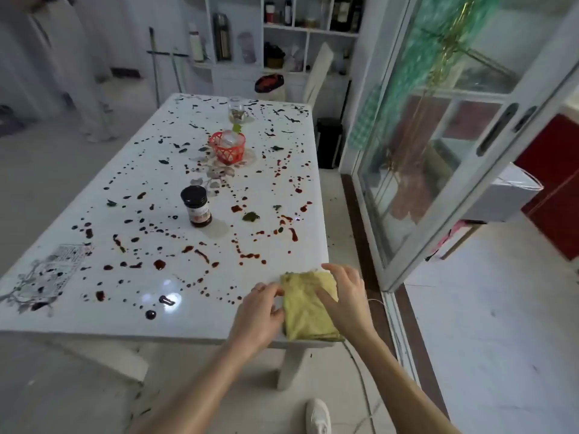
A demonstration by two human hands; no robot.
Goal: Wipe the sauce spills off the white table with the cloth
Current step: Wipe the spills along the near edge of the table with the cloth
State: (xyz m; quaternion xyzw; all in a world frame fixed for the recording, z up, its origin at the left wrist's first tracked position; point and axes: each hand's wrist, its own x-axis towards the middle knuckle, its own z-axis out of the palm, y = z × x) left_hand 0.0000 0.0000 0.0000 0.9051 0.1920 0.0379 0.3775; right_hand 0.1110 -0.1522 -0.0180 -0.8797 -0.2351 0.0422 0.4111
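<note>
I had the folded yellow cloth [305, 311] at the white table's [94, 321] near right corner, with my right hand [344, 296] flat on it and my left hand [261, 311] pinching its edge. Broad strokes risked smearing the sauce spills [159, 264] or toppling the dark jar [197, 206].

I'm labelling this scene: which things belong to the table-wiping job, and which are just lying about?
Job: folded yellow-green cloth; white table; red-brown sauce spills; left hand; right hand.
Lying about: dark glass jar with black lid; red plastic basket; clear glass cup; green leaf scraps.
</note>
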